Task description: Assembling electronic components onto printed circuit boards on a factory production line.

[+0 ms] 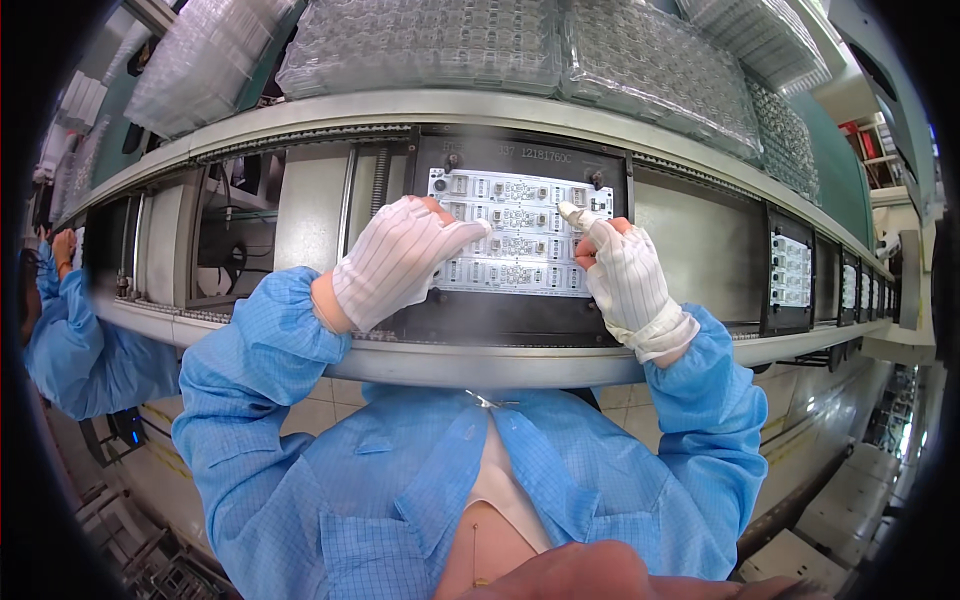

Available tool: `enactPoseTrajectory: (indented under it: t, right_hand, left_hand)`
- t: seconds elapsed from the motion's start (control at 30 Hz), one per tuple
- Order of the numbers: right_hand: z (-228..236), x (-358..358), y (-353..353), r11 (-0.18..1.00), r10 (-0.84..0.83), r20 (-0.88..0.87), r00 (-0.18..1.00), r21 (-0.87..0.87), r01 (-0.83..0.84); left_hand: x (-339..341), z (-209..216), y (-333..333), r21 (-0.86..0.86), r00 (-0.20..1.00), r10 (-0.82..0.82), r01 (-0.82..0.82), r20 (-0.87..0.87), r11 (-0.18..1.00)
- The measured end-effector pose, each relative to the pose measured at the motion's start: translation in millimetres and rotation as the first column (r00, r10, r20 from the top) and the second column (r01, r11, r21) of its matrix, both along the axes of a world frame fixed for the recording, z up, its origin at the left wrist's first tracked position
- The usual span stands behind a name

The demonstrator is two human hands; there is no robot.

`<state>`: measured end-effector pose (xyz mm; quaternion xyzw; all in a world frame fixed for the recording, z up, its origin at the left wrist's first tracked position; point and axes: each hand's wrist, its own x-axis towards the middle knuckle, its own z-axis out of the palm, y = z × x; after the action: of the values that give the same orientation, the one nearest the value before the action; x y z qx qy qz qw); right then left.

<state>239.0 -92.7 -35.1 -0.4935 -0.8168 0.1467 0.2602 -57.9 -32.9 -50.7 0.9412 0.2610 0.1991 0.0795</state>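
A white circuit board panel [520, 246] with rows of small components lies flat on a black carrier plate [500, 318] on the conveyor. At its left edge is my left hand [408, 255], in a white striped glove with bare fingertips. Its fingers are bent and its thumb reaches over the panel. My right hand [626, 272], gloved the same way, is closed at the right edge, thumb stretched over the top and bare fingers curled beside it. The undersides of the fingers at both edges are hidden.
Stacks of clear plastic trays [430, 45] stand behind the conveyor's far rail [350, 112]. Farther right along the line sit more carriers with white boards [790, 270]. At the far left, a person in a blue sleeve [85, 345] works at the line. The near rail [480, 368] runs before me.
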Motion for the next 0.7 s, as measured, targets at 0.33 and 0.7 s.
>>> enactPoseTrajectory:
  t: [0.33,0.7]
  right_hand:
    - [9.4,1.2,4.2,0.996,-0.003,0.069,0.998,-0.087,0.009]
    - [-0.5,-11.5,-2.5,0.989,0.056,0.261,0.964,0.12,-0.09]
  left_hand:
    - [3.1,-0.5,0.3,-0.009,0.999,-0.013,0.013,0.047,1.0]
    - [1.3,7.0,-1.3,0.075,0.999,-0.041,0.042,-0.024,0.996]
